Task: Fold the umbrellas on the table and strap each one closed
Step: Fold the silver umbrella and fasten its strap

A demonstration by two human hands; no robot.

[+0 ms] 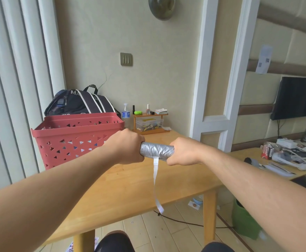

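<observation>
A silver folded umbrella (156, 150) is held level in the air above the wooden table (130, 184). My left hand (127, 146) grips its left end and my right hand (183, 151) grips its right end, so both ends are hidden. Only the short crinkled middle of the canopy shows between my fists. Its white strap (155, 182) hangs loose from the underside, dangling down past the table's front edge.
A red perforated basket (72, 137) stands on the table's left, a dark bag (79, 102) behind it. A small wooden shelf (150, 122) with bottles sits at the back by the wall. A cluttered second table (284, 159) lies to the right.
</observation>
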